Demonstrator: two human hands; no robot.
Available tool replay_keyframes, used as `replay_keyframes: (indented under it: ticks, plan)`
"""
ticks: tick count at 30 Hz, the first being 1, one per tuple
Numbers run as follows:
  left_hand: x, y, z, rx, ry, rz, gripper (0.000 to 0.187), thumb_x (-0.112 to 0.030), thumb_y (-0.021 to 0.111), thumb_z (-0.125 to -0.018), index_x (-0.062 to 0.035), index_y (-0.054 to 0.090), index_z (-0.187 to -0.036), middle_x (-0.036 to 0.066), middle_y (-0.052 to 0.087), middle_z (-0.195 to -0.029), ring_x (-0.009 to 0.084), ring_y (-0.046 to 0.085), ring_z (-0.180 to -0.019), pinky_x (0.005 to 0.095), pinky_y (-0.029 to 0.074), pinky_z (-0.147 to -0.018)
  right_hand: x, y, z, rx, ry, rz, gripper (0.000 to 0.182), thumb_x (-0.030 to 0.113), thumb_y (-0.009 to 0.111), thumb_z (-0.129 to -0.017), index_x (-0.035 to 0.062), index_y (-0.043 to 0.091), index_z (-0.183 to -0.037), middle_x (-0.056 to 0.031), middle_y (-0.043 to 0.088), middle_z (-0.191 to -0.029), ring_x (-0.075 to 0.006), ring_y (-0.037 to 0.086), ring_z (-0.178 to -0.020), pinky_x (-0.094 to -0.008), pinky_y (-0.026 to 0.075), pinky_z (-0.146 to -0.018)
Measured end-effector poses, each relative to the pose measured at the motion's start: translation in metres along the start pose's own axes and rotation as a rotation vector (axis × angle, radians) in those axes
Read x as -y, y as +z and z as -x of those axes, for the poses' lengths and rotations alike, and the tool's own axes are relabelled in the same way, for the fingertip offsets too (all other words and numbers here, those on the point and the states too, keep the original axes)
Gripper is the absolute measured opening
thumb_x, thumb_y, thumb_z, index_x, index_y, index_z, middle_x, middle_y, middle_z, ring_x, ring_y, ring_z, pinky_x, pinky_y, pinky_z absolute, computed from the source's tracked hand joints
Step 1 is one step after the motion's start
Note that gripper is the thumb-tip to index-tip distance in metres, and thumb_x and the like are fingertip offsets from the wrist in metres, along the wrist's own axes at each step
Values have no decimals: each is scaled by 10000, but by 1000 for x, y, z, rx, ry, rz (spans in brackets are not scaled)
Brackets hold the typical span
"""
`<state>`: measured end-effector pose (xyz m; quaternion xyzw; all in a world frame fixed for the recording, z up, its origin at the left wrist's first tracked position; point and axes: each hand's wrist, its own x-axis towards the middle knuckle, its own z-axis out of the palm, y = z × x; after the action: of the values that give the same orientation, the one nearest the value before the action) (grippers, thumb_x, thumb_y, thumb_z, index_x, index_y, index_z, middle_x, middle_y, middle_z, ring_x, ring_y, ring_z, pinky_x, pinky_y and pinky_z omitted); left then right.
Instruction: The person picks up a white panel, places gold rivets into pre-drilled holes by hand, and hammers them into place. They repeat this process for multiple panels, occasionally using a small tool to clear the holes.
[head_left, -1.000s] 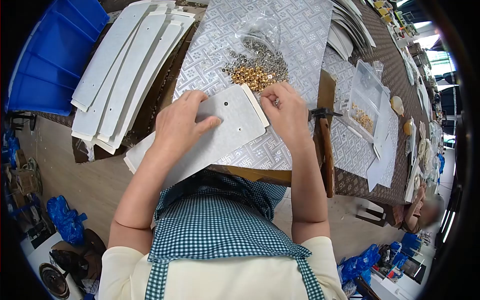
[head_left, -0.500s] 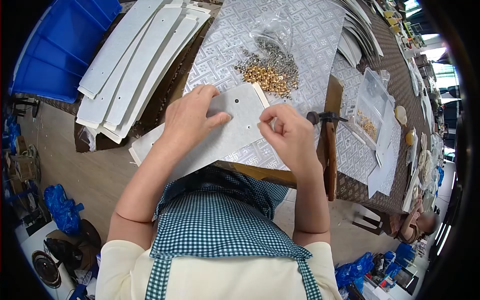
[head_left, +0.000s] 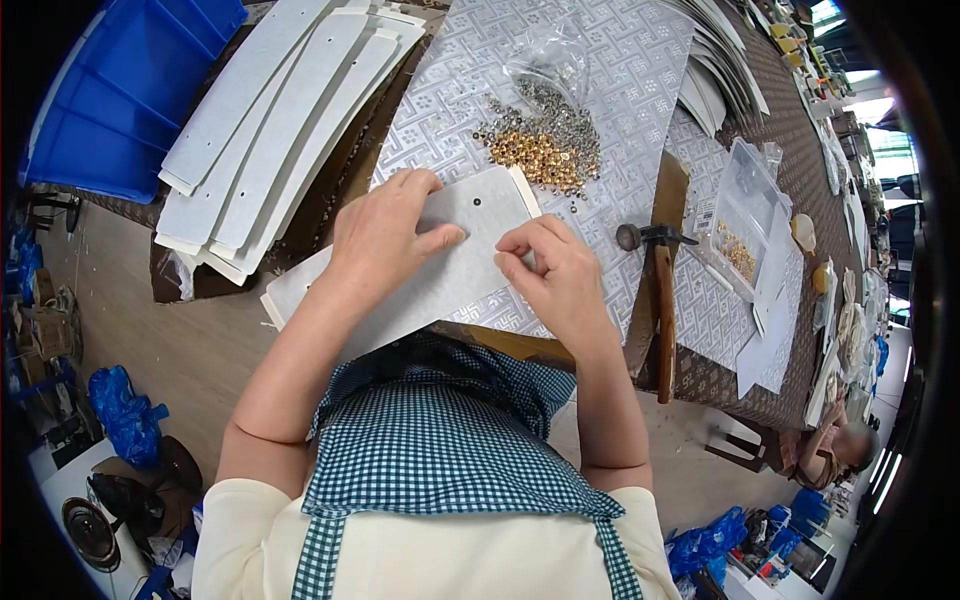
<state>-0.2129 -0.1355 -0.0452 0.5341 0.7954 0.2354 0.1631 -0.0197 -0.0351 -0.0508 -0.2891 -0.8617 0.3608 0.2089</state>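
A long white panel (head_left: 455, 270) lies slantwise at the table's front edge, with another layer showing under its right end. A small dark-rimmed eyelet (head_left: 477, 202) sits near its far right corner. My left hand (head_left: 385, 225) holds the panel down, thumb on top and fingers along the far edge. With thumb and index finger pinched together, my right hand (head_left: 550, 270) touches the panel near its right end; whatever is in the pinch is too small to make out. Beyond the panel is a loose pile of gold and silver eyelets (head_left: 545, 150), partly under a clear plastic bag (head_left: 550, 60).
To the right rests a hammer (head_left: 662, 310) with a wooden handle, beside a clear plastic box (head_left: 735, 225) holding gold pieces. Stacked white panels (head_left: 270, 130) and a blue crate (head_left: 125, 95) are at the left. Another person (head_left: 835, 450) is far right.
My right hand has moved left onto the panel, and its fingertips now cover the near hole that showed before. My left hand stays in place.
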Motion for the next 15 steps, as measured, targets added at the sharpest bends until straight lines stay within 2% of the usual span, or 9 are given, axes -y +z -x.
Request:
replay_keyframes:
  ticks: [3,6,7,10,12,13,15]
  plan:
    - [-1,-1,0,13,-17,-5,493,-382,770,-794,-64,614,-1136,111,670,-1112,317,667,-984,430,521,-816,-3,1,1,-94,9,-96,140,-5,736,-814,24,687,-942,-50,616,-855,-92,528,-602,-235,453,-575]
    - [-2,-3,-1,37,-39,-5,501,-377,776,-792,-64,618,-1150,106,673,-1140,314,669,-990,425,518,-827,-7,-12,13,-272,74,-51,94,7,718,-833,39,684,-914,-45,618,-818,-103,539,-596,-256,446,-546]
    - [-2,-2,-1,27,-28,-4,492,-379,773,-792,-61,618,-1134,112,672,-1119,316,668,-987,428,522,-822,-11,-21,19,-316,89,-76,105,-14,709,-837,20,672,-929,-31,604,-816,-75,471,-585,-245,418,-541]
    - [-2,-1,0,21,-22,-1,486,-381,770,-794,-53,621,-1120,117,674,-1103,314,669,-988,429,527,-822,-17,-52,38,-403,148,9,115,-14,715,-836,16,657,-931,-29,594,-837,-67,499,-641,-243,423,-565]
    - [-2,-1,-1,29,-34,2,493,-380,772,-798,-56,620,-1138,109,674,-1128,306,670,-990,422,521,-836,-25,-74,51,-433,190,221,165,28,724,-844,26,647,-990,-36,580,-862,-107,526,-704,-260,448,-637]
    - [-2,-1,0,36,-44,6,499,-379,772,-801,-62,618,-1154,101,673,-1150,300,672,-990,417,515,-846,-28,-84,58,-419,272,347,235,151,738,-855,34,625,-1024,-53,565,-873,-170,541,-755,-309,461,-706]
    - [-1,-1,0,42,-53,10,507,-379,774,-803,-67,615,-1170,94,672,-1172,294,673,-988,411,509,-857,-48,-101,75,-298,447,491,311,262,731,-855,32,606,-1023,-71,560,-856,-226,541,-749,-363,462,-728]
